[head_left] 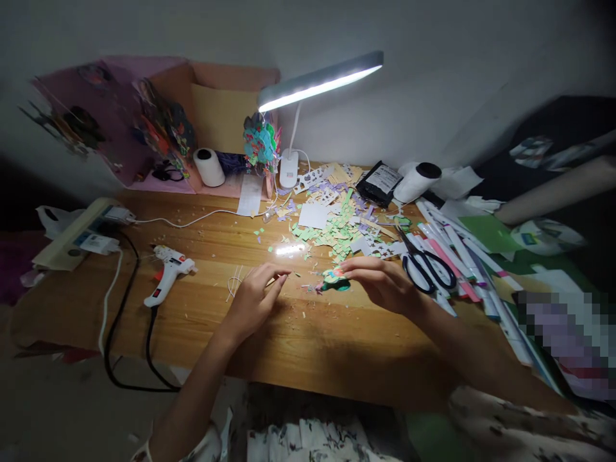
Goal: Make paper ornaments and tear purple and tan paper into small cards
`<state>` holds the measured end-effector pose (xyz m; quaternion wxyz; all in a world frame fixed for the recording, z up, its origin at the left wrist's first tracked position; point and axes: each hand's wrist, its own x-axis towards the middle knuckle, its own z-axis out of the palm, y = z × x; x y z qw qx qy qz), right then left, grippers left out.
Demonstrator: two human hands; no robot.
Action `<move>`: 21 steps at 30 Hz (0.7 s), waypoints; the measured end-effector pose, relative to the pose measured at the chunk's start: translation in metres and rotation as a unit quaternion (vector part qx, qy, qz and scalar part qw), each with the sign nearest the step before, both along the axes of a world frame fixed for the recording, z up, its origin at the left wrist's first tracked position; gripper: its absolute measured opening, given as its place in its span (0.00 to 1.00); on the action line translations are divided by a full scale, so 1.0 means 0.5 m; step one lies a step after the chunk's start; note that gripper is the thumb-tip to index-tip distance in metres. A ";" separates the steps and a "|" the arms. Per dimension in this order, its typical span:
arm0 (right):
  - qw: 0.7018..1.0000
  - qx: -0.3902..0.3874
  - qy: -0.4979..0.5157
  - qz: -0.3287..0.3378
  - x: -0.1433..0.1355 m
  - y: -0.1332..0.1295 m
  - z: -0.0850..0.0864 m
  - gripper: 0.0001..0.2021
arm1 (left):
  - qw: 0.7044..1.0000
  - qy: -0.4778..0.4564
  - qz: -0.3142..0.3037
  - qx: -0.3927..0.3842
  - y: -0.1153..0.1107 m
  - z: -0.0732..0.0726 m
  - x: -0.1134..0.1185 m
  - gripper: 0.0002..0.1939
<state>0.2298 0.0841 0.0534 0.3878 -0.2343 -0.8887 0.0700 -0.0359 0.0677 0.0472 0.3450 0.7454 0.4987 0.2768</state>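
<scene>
My right hand [385,285] pinches a small, colourful paper cut-out [335,279] by its right side, between thumb and fingertips. The piece is green with pink, yellow and blue patches and is held just above the wooden table [298,333]. To its left, my left hand [257,298] has thumb and forefinger brought together on a thin pale thread [234,282], whose loops show beside the wrist side of the fingers. The fingertips of my left hand are apart from the cut-out. Fingers hide part of both items.
Paper scraps [341,224] cover the back middle. Dark-handled scissors [428,269] lie among markers [457,256] at right. A hot glue gun [168,276] and power strip [79,237] are at left. A lit desk lamp [322,80] hangs over, near thread spools [209,168] and an open pink box [231,74].
</scene>
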 end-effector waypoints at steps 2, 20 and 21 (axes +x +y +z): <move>1.000 0.000 0.000 -0.018 0.008 -0.002 0.036 0.16 | 1.000 -0.005 -0.006 -0.004 -0.005 0.009 0.001 0.12; 0.841 -0.533 0.057 -0.075 0.079 -0.076 0.106 0.08 | 0.956 -0.198 -0.154 -0.151 -0.046 0.056 0.197 0.12; 0.818 -0.566 0.080 -0.071 0.087 -0.080 0.092 0.09 | 0.950 -0.202 -0.157 -0.180 -0.050 0.048 0.202 0.12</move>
